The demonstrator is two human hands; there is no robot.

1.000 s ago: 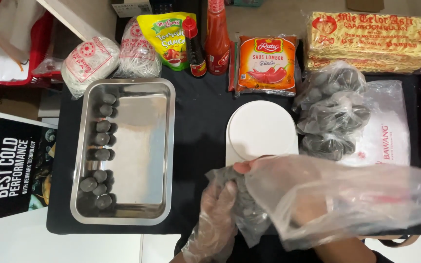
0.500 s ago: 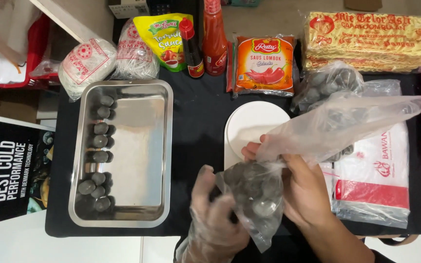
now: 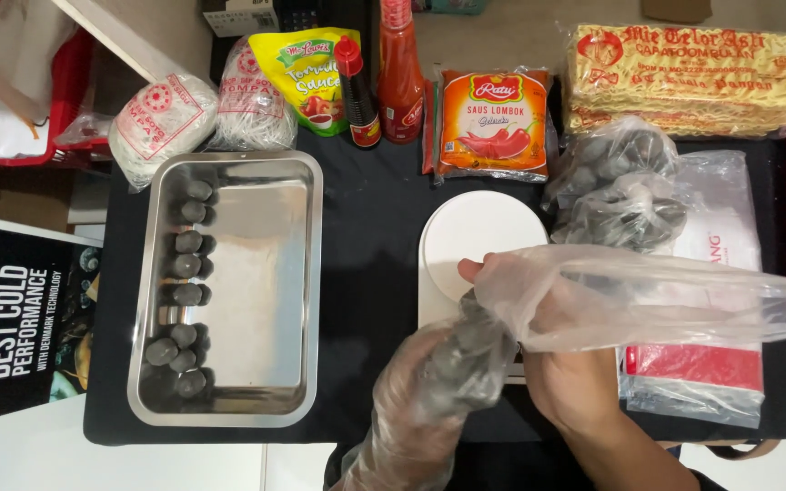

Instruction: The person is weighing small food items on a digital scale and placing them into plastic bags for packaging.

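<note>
left hand [image 3: 420, 391], gloved, is gripping grey balls [image 3: 470, 355] through the bag | right hand [image 3: 557, 364] is holding plastic bag [image 3: 648, 300] mouth | bag is stretching rightward | tray [image 3: 307, 273] is lying left, nearer left hand

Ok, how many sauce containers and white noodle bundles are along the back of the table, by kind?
Sauce bottles: 2 (dark bottle, red bottle)
Sauce pouches: 2 (yellow-green pouch, orange pouch)
White noodle bundles: 2 (left bundle, right bundle)
Total: 6
</note>
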